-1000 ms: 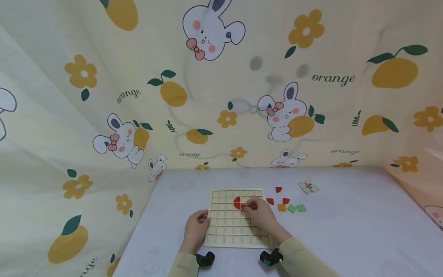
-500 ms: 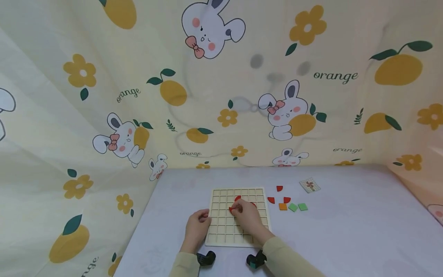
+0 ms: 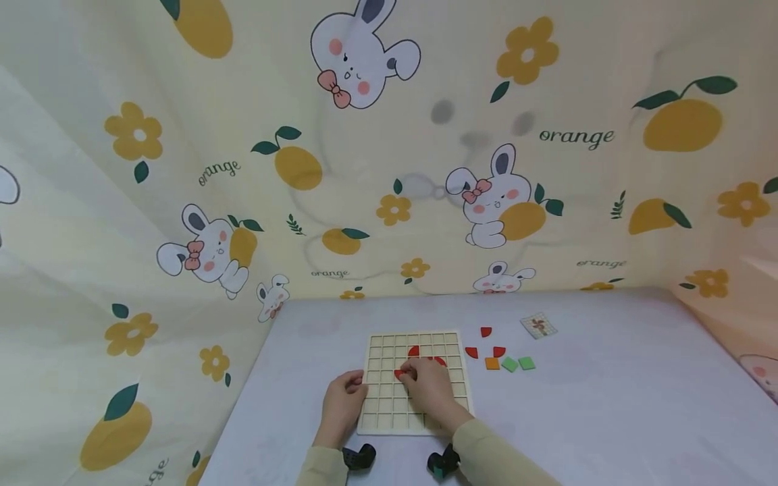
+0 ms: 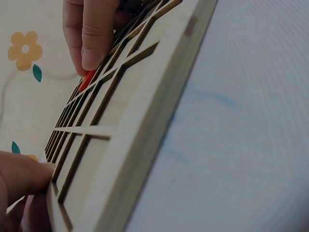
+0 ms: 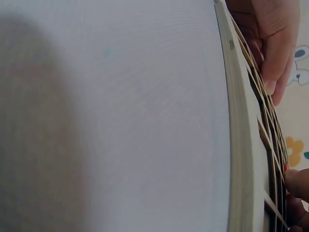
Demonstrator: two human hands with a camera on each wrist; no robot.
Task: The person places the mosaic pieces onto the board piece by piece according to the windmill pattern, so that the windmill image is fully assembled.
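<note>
A pale wooden grid board [image 3: 379, 423] lies on the table. My left hand [image 3: 344, 405] grips its left edge, thumb against the frame; the left wrist view shows the left hand [image 4: 21, 183] at that rim. Over the grid's middle my right hand [image 3: 431, 391] pinches a red quarter-circle tile [image 3: 398, 374] at a cell. In the left wrist view this red tile [image 4: 87, 80] is tilted under the right hand's [image 4: 91, 36] fingertips. Another red quarter tile [image 3: 414, 351] sits in the grid above, and a red tile [image 3: 440, 362] shows partly behind the right hand.
Right of the board lie several loose tiles: red quarter-circles [image 3: 486, 331], an orange square [image 3: 492, 364] and green squares [image 3: 526, 363]. A small pattern card [image 3: 538, 325] lies behind them. Black wrist devices [image 3: 360, 457] are near the sleeves. A printed curtain [image 3: 365, 169] surrounds the table.
My right hand has moved left and slightly nearer across the grid, carrying the red tile to a cell lower left. The upper red tile is uncovered. My left hand stays at the board's edge.
</note>
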